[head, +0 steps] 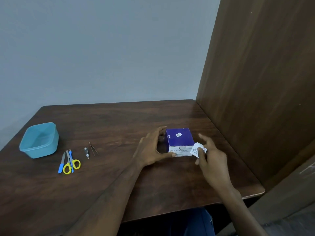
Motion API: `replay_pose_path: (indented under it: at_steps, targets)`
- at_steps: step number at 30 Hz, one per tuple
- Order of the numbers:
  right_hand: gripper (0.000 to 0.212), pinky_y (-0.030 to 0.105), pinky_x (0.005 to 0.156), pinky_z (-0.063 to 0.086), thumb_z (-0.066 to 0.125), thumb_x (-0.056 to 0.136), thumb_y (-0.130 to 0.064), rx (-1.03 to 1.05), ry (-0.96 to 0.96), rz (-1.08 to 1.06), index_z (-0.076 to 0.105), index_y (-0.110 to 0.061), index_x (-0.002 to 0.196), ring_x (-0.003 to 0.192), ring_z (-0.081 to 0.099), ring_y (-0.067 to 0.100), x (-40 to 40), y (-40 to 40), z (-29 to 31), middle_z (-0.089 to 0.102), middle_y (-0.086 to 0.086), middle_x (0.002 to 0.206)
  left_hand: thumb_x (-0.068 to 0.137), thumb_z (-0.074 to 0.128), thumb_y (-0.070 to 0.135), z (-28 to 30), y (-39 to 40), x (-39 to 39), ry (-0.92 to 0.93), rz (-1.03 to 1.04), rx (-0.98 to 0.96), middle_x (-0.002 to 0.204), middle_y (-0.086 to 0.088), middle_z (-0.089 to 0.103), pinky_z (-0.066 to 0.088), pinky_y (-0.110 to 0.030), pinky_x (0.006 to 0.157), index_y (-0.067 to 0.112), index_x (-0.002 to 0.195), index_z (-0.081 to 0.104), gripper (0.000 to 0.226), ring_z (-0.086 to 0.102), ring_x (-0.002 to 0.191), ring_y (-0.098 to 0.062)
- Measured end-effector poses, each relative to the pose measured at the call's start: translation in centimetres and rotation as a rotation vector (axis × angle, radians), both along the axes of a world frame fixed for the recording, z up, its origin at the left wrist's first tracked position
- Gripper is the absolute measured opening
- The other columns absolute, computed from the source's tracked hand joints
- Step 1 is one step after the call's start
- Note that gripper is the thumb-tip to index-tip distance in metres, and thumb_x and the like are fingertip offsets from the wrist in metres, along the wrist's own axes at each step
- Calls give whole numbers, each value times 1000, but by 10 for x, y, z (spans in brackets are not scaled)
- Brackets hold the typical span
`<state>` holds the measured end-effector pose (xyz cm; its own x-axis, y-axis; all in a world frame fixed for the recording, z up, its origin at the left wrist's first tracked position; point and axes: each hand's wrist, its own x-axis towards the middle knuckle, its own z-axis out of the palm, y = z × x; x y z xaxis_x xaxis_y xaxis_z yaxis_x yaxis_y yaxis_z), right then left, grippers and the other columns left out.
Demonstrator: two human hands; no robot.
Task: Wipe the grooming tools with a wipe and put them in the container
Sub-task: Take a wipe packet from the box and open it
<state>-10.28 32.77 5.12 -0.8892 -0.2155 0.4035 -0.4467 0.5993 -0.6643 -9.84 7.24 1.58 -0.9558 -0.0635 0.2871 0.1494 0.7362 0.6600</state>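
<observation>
Dark wooden counter (119,126). One blue plastic container (39,140), empty, far left. One purple-and-white cardboard swab box (180,142), steadied by left hand (151,150). Right hand (211,157) fingers (201,155) pinch one white wipe sachet (197,149). Step: fetching wipe; next, probably tearing it open. Tools unwiped beside container: one yellow-handled scissors (71,165), two blue-handled files (61,163), one steel nail clipper (86,152), one tweezers (93,149).

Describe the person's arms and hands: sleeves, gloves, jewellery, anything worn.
Both forearms are bare up to the frame edge, with no sleeves in view. The left hand and right hand wear no gloves. No rings, watch or bracelets are visible.
</observation>
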Motion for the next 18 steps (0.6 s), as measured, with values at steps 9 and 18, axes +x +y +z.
replay_pose_path:
  at_steps: [9,18]
  targets:
    - [12,25,65,61,68,102,-11,-456,-251,-77,70,-22,107,66,78,14,17,7,-1,81,-5,83,60,75,91,-2,55,-23,-46,120,-37,152,15,58,32,-54,120,37,158,35,118,46,144,-13]
    - [15,32,63,62,70,100,-4,-557,-364,57,76,-18,102,66,79,24,25,-17,-15,81,7,82,66,82,79,4,9,-4,-95,127,-126,162,8,49,38,-51,122,37,165,22,124,48,146,-16]
